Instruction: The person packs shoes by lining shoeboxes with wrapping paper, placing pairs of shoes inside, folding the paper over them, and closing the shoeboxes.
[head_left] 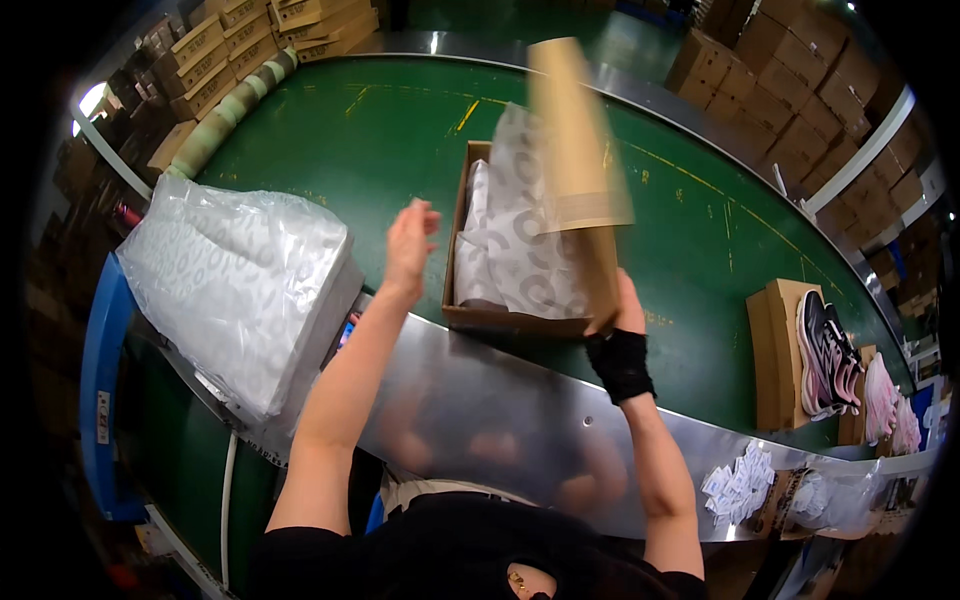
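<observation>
A brown shoebox [500, 318] stands on the green work surface in front of me, its lid [580, 140] raised at the right side and smeared by motion. Inside lies white tissue paper [520, 240] with a grey ring pattern; one sheet sticks up against the lid. Whatever the paper covers is hidden. My right hand [626, 308], with a black wrist wrap, grips the box at its near right corner, fingers partly hidden behind the cardboard. Left of the box, apart from it, my left hand [408, 248] is raised with fingers loosely extended and nothing in them.
To the left sits a stack of patterned tissue paper [240, 280] in clear plastic. At the right, dark and pink sneakers [825, 355] lean by an upright open box [775, 350]. Small white packets [738, 485] lie on the metal edge [500, 400]. Cartons [790, 90] are piled behind.
</observation>
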